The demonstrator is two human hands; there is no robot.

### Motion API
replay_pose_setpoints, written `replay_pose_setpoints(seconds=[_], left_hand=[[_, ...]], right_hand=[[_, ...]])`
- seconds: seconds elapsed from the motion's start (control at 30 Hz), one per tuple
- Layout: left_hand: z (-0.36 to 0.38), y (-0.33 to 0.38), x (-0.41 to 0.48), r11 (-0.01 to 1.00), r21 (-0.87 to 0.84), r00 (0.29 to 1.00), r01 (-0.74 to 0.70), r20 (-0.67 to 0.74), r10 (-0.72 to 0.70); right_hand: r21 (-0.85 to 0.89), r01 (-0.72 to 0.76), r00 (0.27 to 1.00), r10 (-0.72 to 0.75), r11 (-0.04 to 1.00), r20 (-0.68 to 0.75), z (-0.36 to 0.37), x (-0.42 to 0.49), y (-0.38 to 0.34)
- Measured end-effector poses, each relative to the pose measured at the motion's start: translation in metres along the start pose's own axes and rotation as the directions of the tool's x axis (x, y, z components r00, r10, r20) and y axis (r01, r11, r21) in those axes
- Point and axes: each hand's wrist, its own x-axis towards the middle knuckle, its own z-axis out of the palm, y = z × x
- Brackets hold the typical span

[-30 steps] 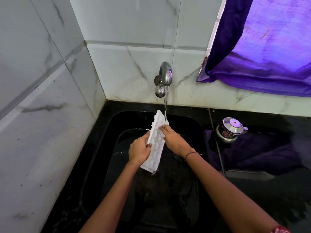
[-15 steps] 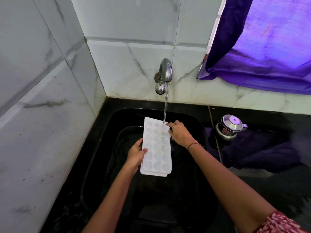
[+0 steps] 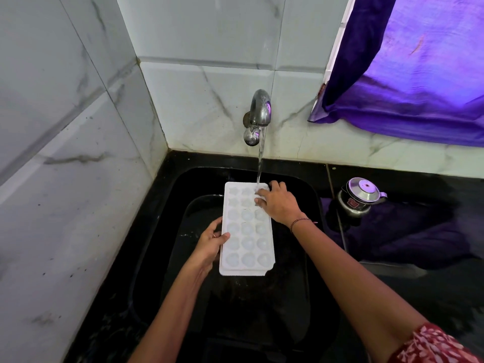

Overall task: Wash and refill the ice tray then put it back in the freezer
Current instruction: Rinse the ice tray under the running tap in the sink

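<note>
- Water (image 3: 259,163) runs in a thin stream from the curved chrome wall tap (image 3: 259,111) and lands on the far right corner of the tray below it.
- The white rectangular plastic ice tray (image 3: 246,231) is held roughly level straight below the tap, above the basin. Its three columns of rounded cells face up and its long side runs away from the person.
- The left hand (image 3: 209,244) grips the tray's left long edge, on the side farther from the tap. The thumb lies over the rim and the fingers are tucked underneath. A ring (image 3: 214,235) shows on one finger.
- The right hand (image 3: 279,203) holds the tray's corner nearest the tap, its fingers curled over the cells where the stream falls. A dark beaded bracelet (image 3: 300,222) circles that wrist, and a red patterned sleeve (image 3: 432,344) shows at the elbow.
- The two hands are apart, at opposite sides of the tray.
- The glossy black sink (image 3: 309,195) lies under the tap, set in a black stone counter (image 3: 419,297).
- A small steel lidded pot (image 3: 360,196) stands on the counter, to the right of the tap and lower.
- A purple fabric curtain (image 3: 419,74) hangs to the right of the tap and above it.
- White marble-look tiles (image 3: 196,100) cover the wall behind the tap and the side wall to its left.
</note>
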Motion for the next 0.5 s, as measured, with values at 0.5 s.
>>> replay_pose_setpoints(seconds=[0.5], left_hand=[[0.023, 0.008, -0.003, 0.999, -0.029, 0.998, -0.039, 0.055, 0.040]], right_hand=[[-0.024, 0.077, 0.982, -0.080, 0.997, -0.173, -0.001, -0.013, 0.006]])
